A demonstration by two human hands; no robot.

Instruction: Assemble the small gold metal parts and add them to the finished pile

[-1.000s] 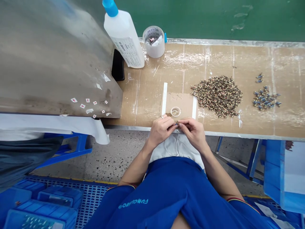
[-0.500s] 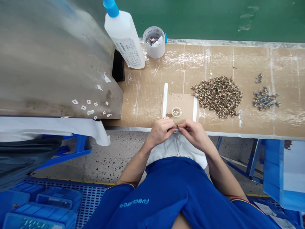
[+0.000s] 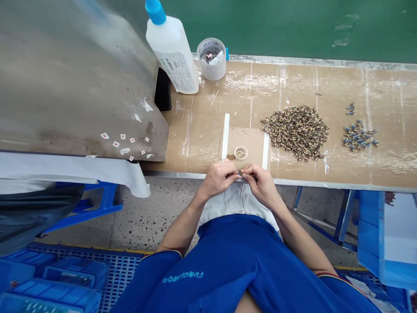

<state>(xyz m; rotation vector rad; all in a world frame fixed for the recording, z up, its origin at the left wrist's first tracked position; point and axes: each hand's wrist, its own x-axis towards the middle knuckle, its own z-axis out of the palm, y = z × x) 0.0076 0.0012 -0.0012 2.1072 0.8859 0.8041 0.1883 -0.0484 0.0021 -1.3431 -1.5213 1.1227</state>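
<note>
My left hand (image 3: 218, 178) and my right hand (image 3: 261, 184) meet above the bench's front edge, their fingertips pinching a tiny dark part (image 3: 240, 174) between them. The part is mostly hidden by my fingers, so its shape cannot be made out. Just beyond my fingers, a small round clear dish (image 3: 241, 152) holding a little liquid sits on a square of cardboard (image 3: 247, 143). A heap of small speckled brown beads or components (image 3: 295, 133) lies to the right, and past it a smaller heap of blue-and-metal parts (image 3: 357, 137).
A white plastic bottle with a blue cap (image 3: 172, 52) and a white cup of scraps (image 3: 211, 58) stand at the bench's back. A dented metal panel (image 3: 81, 82) with small stickers rises at left. Blue crates (image 3: 48, 293) sit on the floor at lower left.
My hands stay together on the tiny part, with only small finger movements. The whole view has drifted slightly, and nothing on the bench has been moved.
</note>
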